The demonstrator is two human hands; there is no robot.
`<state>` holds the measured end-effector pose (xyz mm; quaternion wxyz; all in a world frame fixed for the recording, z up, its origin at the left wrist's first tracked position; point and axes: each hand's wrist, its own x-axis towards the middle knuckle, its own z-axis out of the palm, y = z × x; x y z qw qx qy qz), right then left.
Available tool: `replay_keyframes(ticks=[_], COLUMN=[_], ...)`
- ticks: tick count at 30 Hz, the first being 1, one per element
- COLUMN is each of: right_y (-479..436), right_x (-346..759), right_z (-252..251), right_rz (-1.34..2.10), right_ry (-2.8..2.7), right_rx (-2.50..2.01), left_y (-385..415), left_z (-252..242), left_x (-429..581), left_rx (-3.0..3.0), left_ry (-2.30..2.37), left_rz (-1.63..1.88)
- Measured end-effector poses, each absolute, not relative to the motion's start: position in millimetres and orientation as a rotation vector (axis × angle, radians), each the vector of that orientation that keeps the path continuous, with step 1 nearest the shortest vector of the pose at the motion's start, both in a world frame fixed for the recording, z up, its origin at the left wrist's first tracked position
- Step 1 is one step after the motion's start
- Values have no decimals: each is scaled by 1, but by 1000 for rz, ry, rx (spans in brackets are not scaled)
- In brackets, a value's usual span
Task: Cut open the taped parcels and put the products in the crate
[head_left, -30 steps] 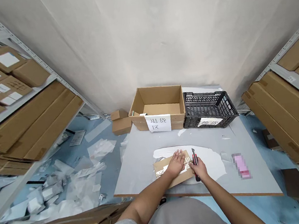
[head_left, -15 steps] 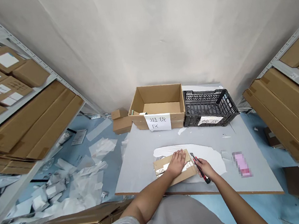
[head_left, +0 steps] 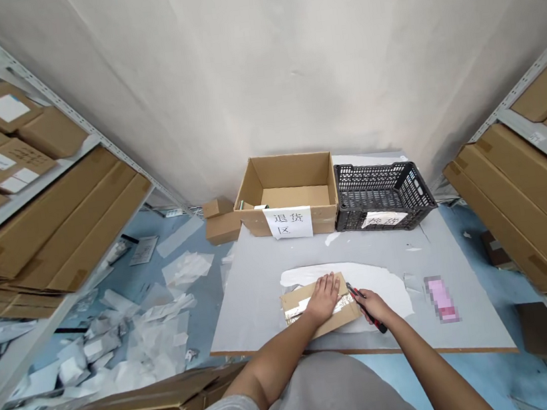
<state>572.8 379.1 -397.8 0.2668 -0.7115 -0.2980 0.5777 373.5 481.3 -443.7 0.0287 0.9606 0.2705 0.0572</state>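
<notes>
A flat brown cardboard parcel [head_left: 299, 304] with a white label and clear tape lies on the grey table [head_left: 263, 280], near its front edge. My left hand [head_left: 325, 298] rests flat on top of the parcel, fingers stretched out. My right hand [head_left: 376, 306] is closed round a red and black utility knife [head_left: 361, 301]. The knife's tip sits at the parcel's right edge.
At the table's back stand an open cardboard box [head_left: 292, 192] with a paper label and a black plastic crate [head_left: 383, 194]. A pink object [head_left: 439, 297] lies to the right. Shelves of brown cartons flank both sides. Torn plastic wrap litters the blue floor [head_left: 132, 318] at left.
My right hand has drawn back to the right and tilted the knife, which now points diagonally at the parcel's right edge. My left hand has stayed on the parcel.
</notes>
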Motion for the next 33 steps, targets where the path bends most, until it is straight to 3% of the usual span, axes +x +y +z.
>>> replay_keyframes(ticks=[13, 22, 33], right_y=[341, 377, 408], right_x=[582, 566, 556], right_z=[-393, -390, -412], right_rz=[1633, 1147, 1317], right_ry=[-733, -815, -404], right_rx=[-1831, -1937, -1960], left_y=[486, 476, 473], left_z=[-431, -411, -396], left_x=[372, 361, 370], left_rx=[2859, 2662, 2439], left_ry=[847, 915, 1024], left_rz=[186, 257, 367])
